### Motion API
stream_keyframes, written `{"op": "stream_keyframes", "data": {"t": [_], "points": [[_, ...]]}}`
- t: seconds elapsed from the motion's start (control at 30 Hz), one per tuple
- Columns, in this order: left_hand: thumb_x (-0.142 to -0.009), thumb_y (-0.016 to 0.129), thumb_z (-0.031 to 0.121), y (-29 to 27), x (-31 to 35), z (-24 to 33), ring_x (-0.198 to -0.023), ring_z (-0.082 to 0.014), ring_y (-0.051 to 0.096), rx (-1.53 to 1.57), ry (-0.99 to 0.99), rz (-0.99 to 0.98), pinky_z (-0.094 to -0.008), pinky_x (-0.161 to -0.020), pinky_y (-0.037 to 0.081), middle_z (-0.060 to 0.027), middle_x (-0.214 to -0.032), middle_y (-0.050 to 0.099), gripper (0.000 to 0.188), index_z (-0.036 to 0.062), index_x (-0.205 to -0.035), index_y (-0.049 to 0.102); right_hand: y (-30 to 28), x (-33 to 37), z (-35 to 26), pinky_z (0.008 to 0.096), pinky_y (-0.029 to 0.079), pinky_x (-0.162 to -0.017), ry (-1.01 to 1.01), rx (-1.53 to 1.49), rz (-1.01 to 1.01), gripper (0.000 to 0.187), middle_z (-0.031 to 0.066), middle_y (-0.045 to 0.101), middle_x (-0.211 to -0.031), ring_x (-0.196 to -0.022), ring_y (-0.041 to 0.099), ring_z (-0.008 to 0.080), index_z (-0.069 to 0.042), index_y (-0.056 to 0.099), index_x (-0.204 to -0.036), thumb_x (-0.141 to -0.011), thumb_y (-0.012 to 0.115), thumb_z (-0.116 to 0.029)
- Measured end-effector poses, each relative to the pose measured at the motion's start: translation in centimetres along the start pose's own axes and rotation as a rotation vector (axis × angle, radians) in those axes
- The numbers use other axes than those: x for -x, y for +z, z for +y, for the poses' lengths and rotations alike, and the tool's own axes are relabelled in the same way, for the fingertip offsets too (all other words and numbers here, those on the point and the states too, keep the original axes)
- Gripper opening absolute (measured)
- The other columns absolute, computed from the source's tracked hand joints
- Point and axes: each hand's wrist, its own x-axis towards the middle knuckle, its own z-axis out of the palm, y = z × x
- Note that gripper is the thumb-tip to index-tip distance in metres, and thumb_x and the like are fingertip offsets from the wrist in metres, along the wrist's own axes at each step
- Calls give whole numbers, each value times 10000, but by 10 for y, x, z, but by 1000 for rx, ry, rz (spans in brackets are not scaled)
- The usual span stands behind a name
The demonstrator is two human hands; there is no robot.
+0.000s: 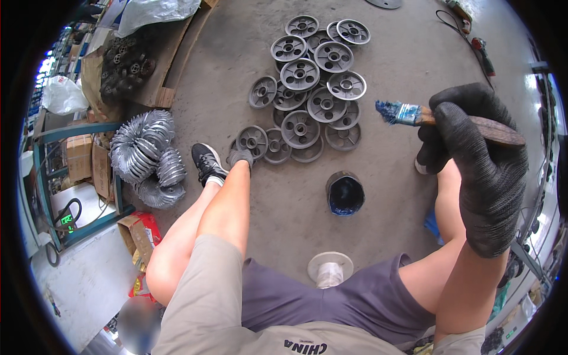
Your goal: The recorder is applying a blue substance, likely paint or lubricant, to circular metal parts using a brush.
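1. left hand (241,157), gloved, meets the rim of a grey wheel (252,142); whether it grips, cannot tell.
2. more wheels (300,129) lie heaped on floor (396,236).
3. pot (343,176) stands nearby, blue inside.
4. brush (409,113), blue-tipped, points left.
5. right hand (482,165), gloved, curls closed around its handle (498,132).

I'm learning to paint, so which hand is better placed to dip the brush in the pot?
Probably the right hand: it holds the brush. The left hand is down at a wheel, away from the pot.
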Motion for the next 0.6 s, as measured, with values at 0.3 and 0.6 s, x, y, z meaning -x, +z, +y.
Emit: {"op": "stream_keyframes", "data": {"t": [0.3, 0.6], "points": [[-916, 648, 399, -36, 42, 32, -1167, -355, 639, 457, 14, -111, -427, -952, 515, -191, -1265, 664, 608, 86, -1418, 504, 4, 9, -2, 250, 530, -564, -61, -23, -16, 227, 84, 702, -806, -648, 675, 136, 7, 662, -1068, -934, 714, -168], [-856, 699, 187, -221, 132, 109, -907, -297, 701, 394, 565, 7, -392, -714, 583, -200, -1004, 707, 442, -9, -1229, 563, 11, 19, -8, 281, 536, -616, -230, -102, -199, 180, 85, 707, -790, -697, 677, 136, -9, 671, -976, -913, 721, -170]]}}
